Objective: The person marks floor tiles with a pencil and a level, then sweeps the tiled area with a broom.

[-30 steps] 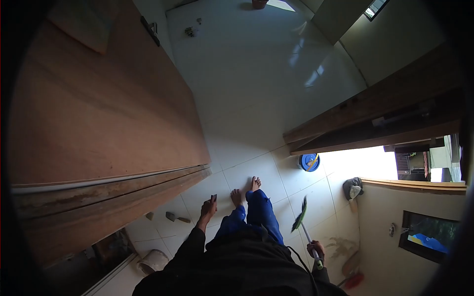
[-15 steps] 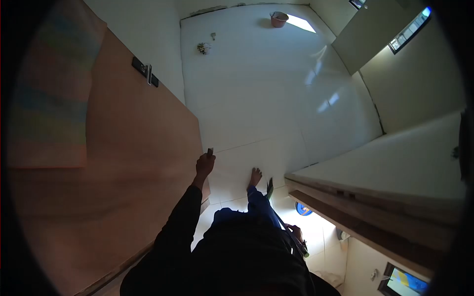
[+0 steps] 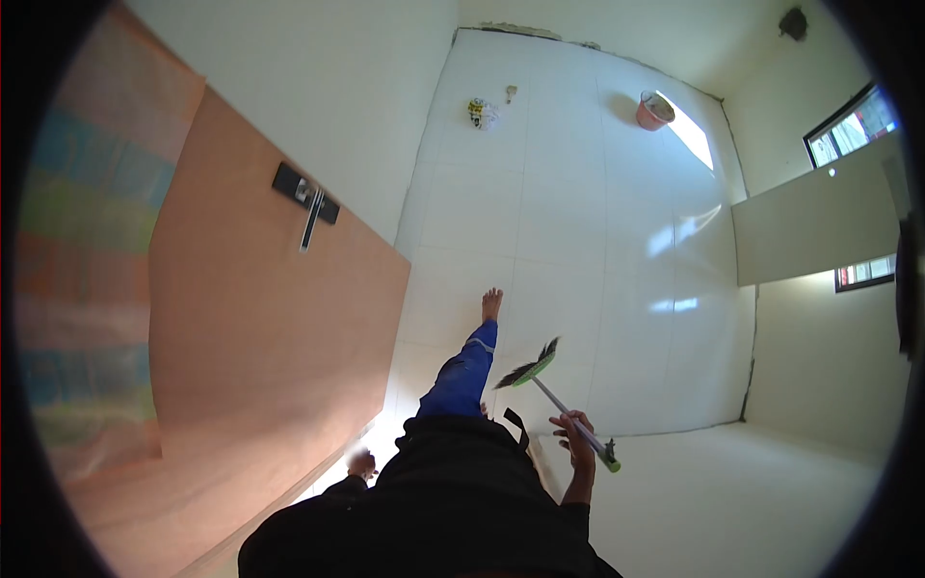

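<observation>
My right hand (image 3: 576, 435) is wrapped round the grey handle of a broom (image 3: 551, 393), near its green end, at the lower right of centre. The broom's green head with dark bristles hangs over the pale tiled floor (image 3: 568, 241), right of my bare foot. Low by the door's edge, my left hand (image 3: 362, 463) is small and blurred beside my body. Whether its fingers hold anything cannot be made out.
An orange-brown door (image 3: 260, 289) with a black and silver handle (image 3: 306, 197) stands at the left. At the back are a pink bucket (image 3: 654, 114), a patterned bundle (image 3: 481, 114) and a small item (image 3: 511, 93). Walls bound the right side.
My body has moved forward into the room. My right hand and the broom have swung forward into fuller view. My left hand has dropped back from the door's edge towards my side.
</observation>
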